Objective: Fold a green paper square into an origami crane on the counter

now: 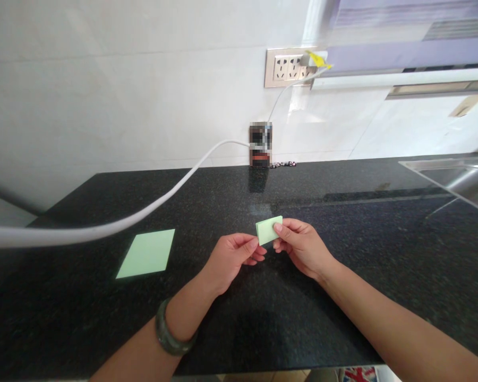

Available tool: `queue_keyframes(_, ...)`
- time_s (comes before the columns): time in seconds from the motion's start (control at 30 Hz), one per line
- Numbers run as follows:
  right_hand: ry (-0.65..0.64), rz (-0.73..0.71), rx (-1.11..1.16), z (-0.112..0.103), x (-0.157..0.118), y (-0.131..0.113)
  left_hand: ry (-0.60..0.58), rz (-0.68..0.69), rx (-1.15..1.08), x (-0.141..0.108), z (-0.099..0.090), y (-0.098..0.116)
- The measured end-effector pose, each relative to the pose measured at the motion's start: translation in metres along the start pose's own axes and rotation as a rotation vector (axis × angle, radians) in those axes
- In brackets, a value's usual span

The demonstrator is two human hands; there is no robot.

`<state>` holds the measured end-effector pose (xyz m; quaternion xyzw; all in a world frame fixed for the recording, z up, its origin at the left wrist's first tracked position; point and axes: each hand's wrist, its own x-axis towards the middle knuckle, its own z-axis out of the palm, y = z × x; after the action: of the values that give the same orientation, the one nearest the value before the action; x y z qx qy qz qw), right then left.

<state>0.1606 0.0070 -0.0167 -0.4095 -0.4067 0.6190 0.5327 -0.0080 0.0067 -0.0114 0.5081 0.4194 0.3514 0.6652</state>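
Between my two hands a small folded piece of light green paper [268,229] is held up above the dark countertop [231,318]. My right hand [300,241] pinches its right end, thumb on the near face. At the lower left corner, my left hand [235,257] closes thumb and fingers on the paper's edge. The paper's layers show along its left and top edges. A flat sheet of the same green paper [147,253] lies on the counter to the left of my left hand. On my left wrist sits a dark green bangle [173,331].
A white cable [175,188] crosses the left foreground to a pixelated device [260,144] leaning on the wall. Beside the device lies a beaded string [284,164]. A socket panel [287,68] holds a plug with yellow tape. A metal sink [462,178] is at the right.
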Motion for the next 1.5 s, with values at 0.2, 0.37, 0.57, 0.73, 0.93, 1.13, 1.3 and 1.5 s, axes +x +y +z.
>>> queue_keyframes(0.2,-0.029,0.002,0.026,-0.003,0.001,0.003,0.026,0.065,0.142,0.000,0.001,0.002)
queue_keyframes(0.37,-0.036,-0.007,-0.007,-0.004,0.003,0.004,0.075,0.202,0.372,0.000,0.002,0.001)
queue_keyframes(0.57,-0.163,-0.063,-0.055,-0.002,-0.001,0.003,0.010,0.169,0.380,-0.002,0.004,-0.002)
queue_keyframes(0.73,-0.169,-0.084,-0.025,-0.002,-0.005,0.001,0.117,0.157,0.340,0.000,0.003,-0.005)
queue_keyframes(0.93,-0.115,-0.083,-0.150,0.000,-0.002,-0.001,0.213,0.147,0.217,0.005,-0.002,-0.007)
queue_keyframes(1.13,-0.101,-0.116,-0.154,0.001,0.001,0.003,0.189,0.037,-0.064,0.006,-0.003,-0.004)
queue_keyframes(1.3,-0.141,-0.397,-0.428,-0.005,-0.004,-0.004,0.163,-0.021,-0.141,0.006,-0.003,-0.002)
queue_keyframes(1.5,-0.276,-0.907,-1.112,-0.011,-0.009,-0.019,0.224,-0.025,-0.055,0.006,-0.005,0.000)
